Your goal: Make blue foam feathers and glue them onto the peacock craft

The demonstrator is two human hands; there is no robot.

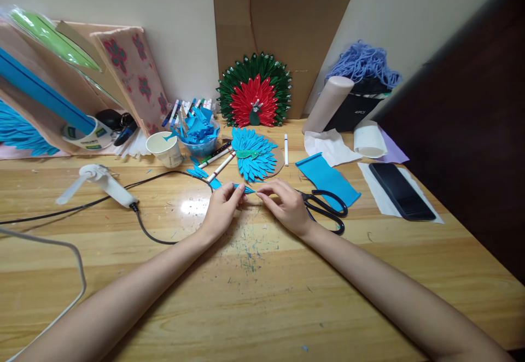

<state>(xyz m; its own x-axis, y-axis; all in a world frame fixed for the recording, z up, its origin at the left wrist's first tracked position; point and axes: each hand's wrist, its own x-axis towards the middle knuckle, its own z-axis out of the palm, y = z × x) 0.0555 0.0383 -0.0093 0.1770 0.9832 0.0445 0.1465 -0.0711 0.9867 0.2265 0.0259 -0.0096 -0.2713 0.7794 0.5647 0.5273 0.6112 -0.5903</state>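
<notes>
While both hands meet at the middle of the table [262, 296], the fingers [239, 193] of the left hand [221, 211] are pinched together on a small blue paper piece [246, 188], folded to a point that aims right. The right hand [287, 206] comes in from the other side; its fingertips [262, 191] touch the pointed end of the same piece and are closed on it. The piece sits just above the table surface, between the two hands.

Just right of the right hand lie black scissors [328, 211], handles toward the table edge, partly resting on a blue paper strip [326, 179]. Directly behind the hands lies a blue paper peacock [252, 157] on a round card, with two white markers [219, 168] beside it at the left. A plastic bowl of blue paper scraps [200, 132] and a paper cup [166, 149] stand further left. A white handheld fan [104, 181] with a black cable lies at the far left. A red and green paper peacock [255, 91] leans against cardboard [283, 28] at the wall. A black phone [401, 191] lies on white paper at the right, well apart from the hands.
</notes>
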